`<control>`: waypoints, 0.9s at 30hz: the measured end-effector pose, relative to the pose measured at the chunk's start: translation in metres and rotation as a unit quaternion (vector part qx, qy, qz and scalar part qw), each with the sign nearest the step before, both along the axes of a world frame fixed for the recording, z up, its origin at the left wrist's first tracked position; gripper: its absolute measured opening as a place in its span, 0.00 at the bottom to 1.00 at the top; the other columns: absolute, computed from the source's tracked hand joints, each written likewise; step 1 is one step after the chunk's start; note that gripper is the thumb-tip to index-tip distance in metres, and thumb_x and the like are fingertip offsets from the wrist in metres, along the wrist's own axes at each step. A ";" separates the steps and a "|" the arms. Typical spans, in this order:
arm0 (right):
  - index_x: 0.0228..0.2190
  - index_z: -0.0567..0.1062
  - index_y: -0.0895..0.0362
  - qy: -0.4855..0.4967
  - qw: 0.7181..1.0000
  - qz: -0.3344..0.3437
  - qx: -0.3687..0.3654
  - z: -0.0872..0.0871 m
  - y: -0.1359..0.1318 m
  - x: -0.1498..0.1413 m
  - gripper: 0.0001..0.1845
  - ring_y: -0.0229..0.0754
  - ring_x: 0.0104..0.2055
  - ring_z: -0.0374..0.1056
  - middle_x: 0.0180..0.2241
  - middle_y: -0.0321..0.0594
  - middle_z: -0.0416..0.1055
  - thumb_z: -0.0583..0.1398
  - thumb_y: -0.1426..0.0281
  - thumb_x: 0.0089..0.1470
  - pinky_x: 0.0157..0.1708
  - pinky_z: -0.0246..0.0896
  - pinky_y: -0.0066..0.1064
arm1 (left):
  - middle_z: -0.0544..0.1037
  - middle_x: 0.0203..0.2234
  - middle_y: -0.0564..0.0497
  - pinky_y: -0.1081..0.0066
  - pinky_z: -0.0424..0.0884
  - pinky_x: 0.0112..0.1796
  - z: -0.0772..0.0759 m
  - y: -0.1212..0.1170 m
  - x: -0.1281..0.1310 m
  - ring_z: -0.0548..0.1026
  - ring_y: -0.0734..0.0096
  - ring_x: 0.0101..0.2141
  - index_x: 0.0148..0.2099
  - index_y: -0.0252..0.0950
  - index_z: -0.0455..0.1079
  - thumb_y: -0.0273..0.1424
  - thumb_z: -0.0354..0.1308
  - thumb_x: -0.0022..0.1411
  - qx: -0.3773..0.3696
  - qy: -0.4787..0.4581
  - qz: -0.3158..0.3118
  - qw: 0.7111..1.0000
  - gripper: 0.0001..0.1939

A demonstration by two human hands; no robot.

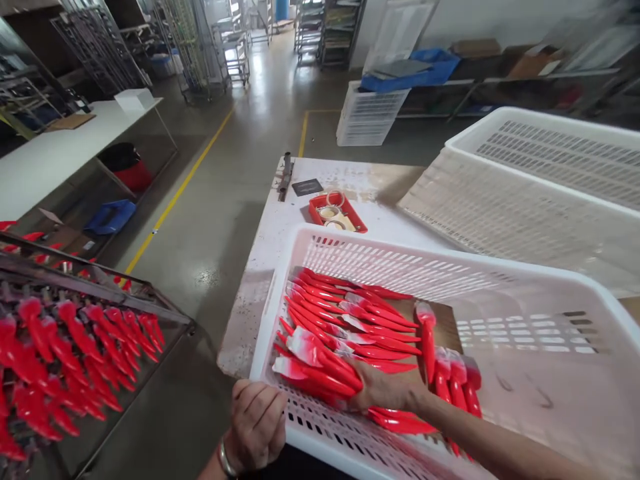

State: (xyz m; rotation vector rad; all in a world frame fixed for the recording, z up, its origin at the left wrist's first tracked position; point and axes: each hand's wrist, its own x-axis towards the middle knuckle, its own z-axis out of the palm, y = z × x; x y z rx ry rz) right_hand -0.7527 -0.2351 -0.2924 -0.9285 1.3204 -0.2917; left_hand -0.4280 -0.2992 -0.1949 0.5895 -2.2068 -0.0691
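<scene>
A white slotted plastic basket (pixel 380 257) stands on the table in front of me, holding several glossy red tapered plastic pieces (pixel 350 320) laid in rows. My right hand (pixel 383 390) reaches inside it, fingers closed around a bunch of these red pieces (pixel 320 373) at the basket's near left corner. My left hand (pixel 257 420), with a bracelet on the wrist, is curled against the outside of the basket's near left rim, fingers folded. More red pieces (pixel 453 380) lie beside my right forearm.
A rack (pixel 95 287) at left carries many red pieces on pegs. A second white basket (pixel 540 180) sits behind at right. A small red tray (pixel 337 213) and a dark card (pixel 307 187) lie on the table. White benches and metal racks line the aisle.
</scene>
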 end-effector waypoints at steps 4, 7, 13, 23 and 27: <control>0.60 0.77 0.58 0.030 0.996 0.047 -0.068 -0.029 -0.005 0.037 0.46 0.59 0.49 0.79 0.47 0.45 0.83 0.68 0.66 0.34 0.49 0.77 0.45 | 0.86 0.34 0.47 0.62 0.71 0.46 -0.001 0.006 0.000 0.82 0.64 0.36 0.50 0.33 0.79 0.25 0.49 0.76 0.013 -0.009 0.017 1.000 0.16; 0.58 0.78 0.57 0.008 0.989 0.044 -0.141 -0.032 -0.002 0.046 0.44 0.66 0.59 0.76 0.54 0.48 0.82 0.66 0.67 0.34 0.65 0.70 0.52 | 0.86 0.35 0.47 0.62 0.71 0.46 -0.004 0.008 -0.001 0.82 0.64 0.37 0.51 0.33 0.79 0.23 0.50 0.74 0.019 0.002 0.019 1.000 0.15; 0.53 0.78 0.56 0.101 0.977 0.029 -0.187 -0.033 0.004 0.027 0.35 0.60 0.52 0.79 0.50 0.47 0.83 0.63 0.71 0.39 0.56 0.77 0.47 | 0.85 0.35 0.47 0.62 0.71 0.47 -0.006 0.009 -0.003 0.82 0.63 0.37 0.51 0.33 0.79 0.23 0.51 0.73 0.023 0.011 0.017 1.000 0.14; 0.57 0.76 0.59 0.256 0.927 0.132 -0.240 -0.078 0.001 0.044 0.32 0.65 0.59 0.77 0.59 0.61 0.79 0.70 0.67 0.51 0.62 0.75 0.52 | 0.85 0.34 0.47 0.61 0.72 0.46 -0.005 0.004 -0.003 0.81 0.64 0.37 0.49 0.33 0.78 0.26 0.49 0.77 0.000 0.014 0.023 1.000 0.15; 0.60 0.76 0.61 0.249 0.925 0.122 -0.260 -0.084 0.006 0.036 0.33 0.66 0.61 0.77 0.60 0.64 0.78 0.68 0.62 0.56 0.64 0.73 0.55 | 0.85 0.34 0.48 0.62 0.72 0.46 -0.004 0.005 -0.004 0.81 0.64 0.37 0.49 0.34 0.78 0.25 0.49 0.76 0.003 0.014 0.025 1.000 0.14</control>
